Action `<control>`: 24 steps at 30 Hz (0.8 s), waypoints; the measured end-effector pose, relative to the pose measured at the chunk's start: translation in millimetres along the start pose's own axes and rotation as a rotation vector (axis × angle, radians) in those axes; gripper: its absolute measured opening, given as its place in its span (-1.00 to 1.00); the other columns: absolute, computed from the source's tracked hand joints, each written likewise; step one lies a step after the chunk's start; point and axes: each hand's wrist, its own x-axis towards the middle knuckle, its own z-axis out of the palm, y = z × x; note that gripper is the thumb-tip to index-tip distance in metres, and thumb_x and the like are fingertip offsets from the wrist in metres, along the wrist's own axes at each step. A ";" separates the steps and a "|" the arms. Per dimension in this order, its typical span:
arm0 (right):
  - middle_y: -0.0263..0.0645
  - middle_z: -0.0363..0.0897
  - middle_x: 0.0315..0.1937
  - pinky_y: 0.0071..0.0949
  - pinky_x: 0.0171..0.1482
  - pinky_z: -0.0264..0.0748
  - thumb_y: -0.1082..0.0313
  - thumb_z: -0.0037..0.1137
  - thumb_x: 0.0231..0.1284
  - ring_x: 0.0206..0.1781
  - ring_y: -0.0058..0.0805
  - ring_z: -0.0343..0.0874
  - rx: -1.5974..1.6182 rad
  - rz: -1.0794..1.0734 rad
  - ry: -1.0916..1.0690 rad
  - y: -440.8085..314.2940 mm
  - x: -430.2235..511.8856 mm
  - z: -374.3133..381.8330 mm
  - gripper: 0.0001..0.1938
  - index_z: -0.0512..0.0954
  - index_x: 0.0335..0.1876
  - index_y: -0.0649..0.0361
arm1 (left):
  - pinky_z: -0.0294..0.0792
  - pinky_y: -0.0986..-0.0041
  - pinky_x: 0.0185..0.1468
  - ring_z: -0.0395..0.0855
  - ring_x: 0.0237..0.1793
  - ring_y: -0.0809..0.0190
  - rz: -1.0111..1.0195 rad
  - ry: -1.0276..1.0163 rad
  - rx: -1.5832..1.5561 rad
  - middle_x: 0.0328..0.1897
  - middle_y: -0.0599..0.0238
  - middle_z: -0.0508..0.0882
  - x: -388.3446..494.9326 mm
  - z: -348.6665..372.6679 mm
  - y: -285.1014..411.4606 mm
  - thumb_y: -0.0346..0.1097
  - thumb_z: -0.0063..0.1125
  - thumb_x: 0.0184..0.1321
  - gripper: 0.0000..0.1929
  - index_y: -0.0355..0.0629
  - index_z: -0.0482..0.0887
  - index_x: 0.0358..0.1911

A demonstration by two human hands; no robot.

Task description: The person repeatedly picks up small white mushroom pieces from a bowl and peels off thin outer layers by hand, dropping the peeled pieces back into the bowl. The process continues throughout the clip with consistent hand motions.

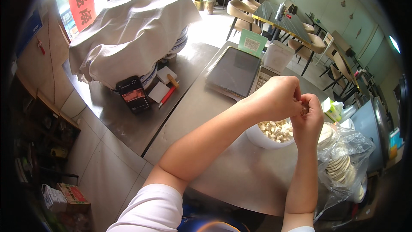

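Above a white bowl (254, 134) filled with small torn pieces of pale flatbread (277, 131), my two hands meet. My left hand (280, 98) comes in from the left, its fingertips pinched together. Against them, the curled fingers of my right hand (310, 112) close on a small piece that looks like bread, mostly hidden by the fingers. Right of my right forearm, a clear plastic bag (352, 145) holds a stack of round flatbreads (340, 169). The bowl stands on a metal counter (231, 170).
A tablet (235, 71), a code stand (252, 42) and a keypad device (262, 79) stand behind the bowl. Left are a phone (133, 95), a red pen (166, 97) and cloth-covered stacked bowls (128, 35). A tissue pack (333, 109) and a grey-blue container (370, 132) are at right.
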 end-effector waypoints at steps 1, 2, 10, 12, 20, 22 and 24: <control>-0.22 0.67 -0.24 -0.50 -0.23 0.56 0.34 0.40 0.29 -0.32 -0.47 0.61 -0.008 0.010 0.012 1.1 0.8 0.4 -0.75 0.65 -0.03 0.27 | 0.62 0.28 -0.06 0.80 -0.21 0.02 0.018 0.013 -0.011 -0.25 -0.04 0.81 0.3 0.5 -0.5 -0.32 0.40 0.16 -0.74 -0.39 0.72 -0.19; -0.25 0.66 -0.25 -0.52 -0.24 0.55 0.33 0.40 0.30 -0.33 -0.51 0.60 -0.015 0.020 0.024 2.3 2.3 2.2 -0.74 0.64 0.00 0.27 | 0.62 0.28 -0.06 0.80 -0.20 0.02 0.025 0.026 -0.023 -0.24 -0.04 0.81 0.4 0.8 -1.5 -0.32 0.40 0.17 -0.74 -0.40 0.72 -0.19; -0.48 0.62 -0.26 -0.73 -0.24 0.45 0.39 0.20 0.57 -0.30 -0.81 0.51 0.833 0.382 -0.162 9.0 5.7 -3.2 -0.71 0.59 0.25 0.35 | 0.57 0.38 -0.14 0.72 -0.24 0.27 0.009 0.073 -0.227 -0.27 0.18 0.75 7.9 4.5 -9.0 -0.34 0.37 0.24 -0.75 -0.36 0.68 -0.12; -0.47 0.65 -0.26 -0.73 -0.24 0.44 0.42 0.16 0.61 -0.30 -0.81 0.51 0.834 0.399 -0.143 9.9 6.0 -2.7 -0.75 0.61 0.24 0.34 | 0.56 0.41 -0.16 0.70 -0.25 0.32 -0.013 0.059 -0.229 -0.28 0.22 0.74 7.8 6.2 -9.0 -0.34 0.37 0.24 -0.76 -0.35 0.68 -0.12; -0.44 0.66 -0.30 -0.63 -0.19 0.51 0.34 0.47 0.27 -0.32 -0.74 0.51 0.249 0.176 0.036 -2.5 -3.3 3.8 -0.71 0.69 0.01 0.29 | 0.59 0.34 -0.12 0.76 -0.25 0.12 0.013 0.076 -0.077 -0.27 0.09 0.77 1.9 6.2 -2.8 -0.28 0.39 0.19 -0.70 -0.36 0.68 -0.14; -0.42 0.64 -0.32 -0.61 -0.20 0.51 0.33 0.49 0.23 -0.33 -0.72 0.49 0.155 0.127 0.062 -4.3 -2.7 4.2 -0.70 0.68 -0.02 0.28 | 0.61 0.32 -0.10 0.78 -0.23 0.06 0.014 0.071 -0.069 -0.26 0.04 0.78 1.2 6.5 -1.6 -0.27 0.39 0.18 -0.70 -0.37 0.69 -0.15; -0.40 0.60 -0.36 -0.59 -0.23 0.49 0.33 0.49 0.23 -0.35 -0.70 0.46 0.050 0.029 0.095 -3.8 -1.8 4.0 -0.73 0.68 -0.06 0.27 | 0.62 0.30 -0.08 0.81 -0.22 0.02 0.002 0.061 -0.076 -0.25 0.00 0.80 1.1 6.9 -0.9 -0.27 0.39 0.17 -0.71 -0.37 0.71 -0.17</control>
